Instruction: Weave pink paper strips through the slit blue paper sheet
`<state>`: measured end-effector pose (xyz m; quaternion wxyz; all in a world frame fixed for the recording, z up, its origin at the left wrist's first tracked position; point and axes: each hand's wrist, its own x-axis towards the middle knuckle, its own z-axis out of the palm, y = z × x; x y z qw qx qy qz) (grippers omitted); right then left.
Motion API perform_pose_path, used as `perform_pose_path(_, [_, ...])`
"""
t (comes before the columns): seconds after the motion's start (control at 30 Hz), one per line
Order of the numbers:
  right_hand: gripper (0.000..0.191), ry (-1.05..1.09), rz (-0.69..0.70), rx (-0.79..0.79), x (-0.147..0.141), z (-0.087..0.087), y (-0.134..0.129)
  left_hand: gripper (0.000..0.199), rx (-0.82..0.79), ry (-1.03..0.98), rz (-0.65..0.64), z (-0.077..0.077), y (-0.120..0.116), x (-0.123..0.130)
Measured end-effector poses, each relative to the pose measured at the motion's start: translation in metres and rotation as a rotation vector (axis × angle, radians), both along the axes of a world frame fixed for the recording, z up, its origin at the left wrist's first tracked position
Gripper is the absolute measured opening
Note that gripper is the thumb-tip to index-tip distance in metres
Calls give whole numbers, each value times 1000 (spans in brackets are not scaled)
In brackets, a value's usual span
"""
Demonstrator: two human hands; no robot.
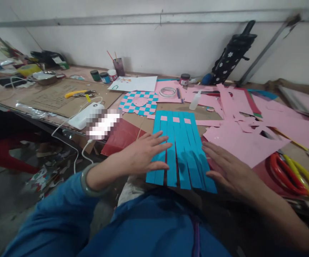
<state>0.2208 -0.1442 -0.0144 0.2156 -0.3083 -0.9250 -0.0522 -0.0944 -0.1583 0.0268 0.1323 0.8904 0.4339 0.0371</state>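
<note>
A blue paper sheet cut into long strips lies in front of me, its loose strip ends hanging toward my lap. Near its far edge a pink paper strip is woven through, showing as pink squares between the blue. My left hand rests over the sheet's left side with fingers spread. At the right edge, my right hand is held with its fingers stretched out, close to the outer strip. Beyond the sheet sits a round blue-and-pink checkered paper piece.
Pink paper scraps cover the right side. Red-handled scissors and a yellow-handled pair lie there. A roll of tape, a small glue bottle and paint jars stand behind. A white power bank with cables lies left.
</note>
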Motion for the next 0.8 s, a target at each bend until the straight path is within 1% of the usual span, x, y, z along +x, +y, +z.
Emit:
perform_pose_path(0.03, [60,-9,-10,-5,-3,2,8,67,0,10,-14,6,13,2])
perform_pose_path(0.07, [58,-24,-3,-15,-7,3,15,66,9,34,1,9,27,5])
perform_pose_path(0.1, [57,-45,12,-26,-13,2,23,67,23,73,57,9,40,7])
perform_pose_path(0.17, [63,-113,17,-57,-25,-4,34,75,-18,160,179,0,63,11])
perform_pose_path(0.2, [67,-150,13,-82,-31,-9,37,76,-34,185,210,-6,71,12])
perform_pose_path(0.27, [74,-235,0,-157,-40,-18,41,79,-53,225,213,-19,81,12])
perform_pose_path(0.33, [76,-292,-14,-220,-43,-25,40,81,-63,237,213,-28,83,11])
perform_pose_path(0.37, [76,-307,-22,-240,-43,-27,40,81,-70,237,213,-30,83,10])
perform_pose_path(0.5, [75,-317,-50,-266,-37,-29,37,81,-93,239,208,-25,80,11])
perform_pose_path(0.6, [73,-296,-64,-252,-33,-28,35,80,-86,240,203,-23,79,11])
perform_pose_path(0.7, [75,-290,-79,-229,-32,-27,31,78,-57,224,190,-27,78,7])
perform_pose_path(0.8, [79,-312,-73,-247,-31,-27,27,79,-64,208,158,-31,77,2])
